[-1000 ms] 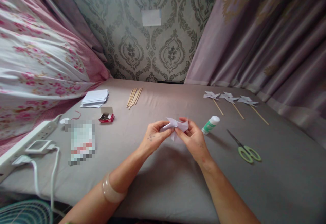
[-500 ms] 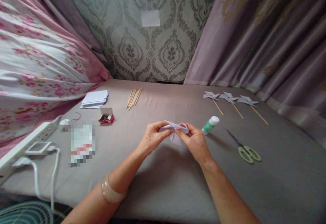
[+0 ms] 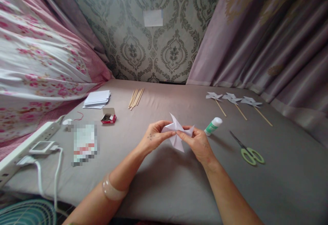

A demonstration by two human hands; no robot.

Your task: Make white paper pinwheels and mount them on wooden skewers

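A white paper pinwheel (image 3: 177, 144) with pointed blades is held above the table between both hands. My left hand (image 3: 153, 137) pinches it from the left, its thumb at the centre and its fingers behind the paper. From the right, my right hand (image 3: 199, 143) grips the pinwheel too, with the thumb pressed near the middle. The undersides of the blades are hidden by the paper and fingers. Just right of my right hand, a green and white glue stick (image 3: 213, 126) stands tilted in view. Farther right lie scissors (image 3: 248, 151) with light green handles.
Three finished-looking pinwheels on sticks (image 3: 232, 98) lie at the back right. Wooden sticks (image 3: 136, 98), a stack of white paper (image 3: 96, 99) and a small red box (image 3: 108, 117) are at the back left. A power strip (image 3: 43, 136) with cables runs along the left edge.
The pinwheel has tipped to face me more, and its upper and lower blades now show more fully. Both hands keep their hold, with slight finger shifts.
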